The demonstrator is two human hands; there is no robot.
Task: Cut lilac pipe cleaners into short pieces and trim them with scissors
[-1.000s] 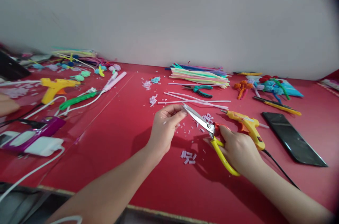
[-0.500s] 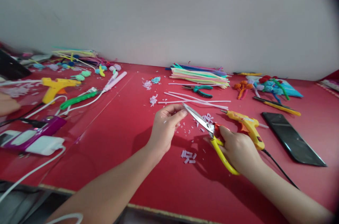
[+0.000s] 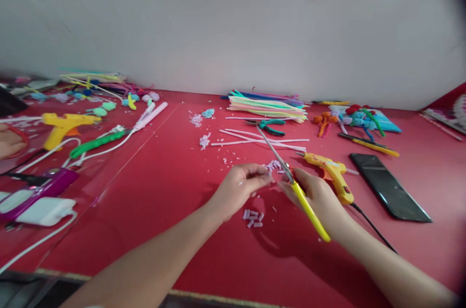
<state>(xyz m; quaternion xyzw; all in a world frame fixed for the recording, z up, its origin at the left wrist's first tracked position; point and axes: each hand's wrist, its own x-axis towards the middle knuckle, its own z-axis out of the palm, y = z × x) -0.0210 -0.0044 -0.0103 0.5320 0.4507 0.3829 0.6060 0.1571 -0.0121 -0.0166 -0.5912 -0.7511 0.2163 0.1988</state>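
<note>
Scissors [image 3: 291, 177] gripped in right hand [image 3: 318, 196], blades together, left hand [image 3: 242, 186] pinching fingertips beside pink snippets [image 3: 252, 218], red table [image 3: 163, 191].

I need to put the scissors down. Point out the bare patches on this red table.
Bare room: the table between the white charger and the left hand, and the near edge below the cut pieces. Another patch lies right of the phone. Crowded: the far strip of pipe cleaners, pliers and glue gun beside the right hand.
</note>
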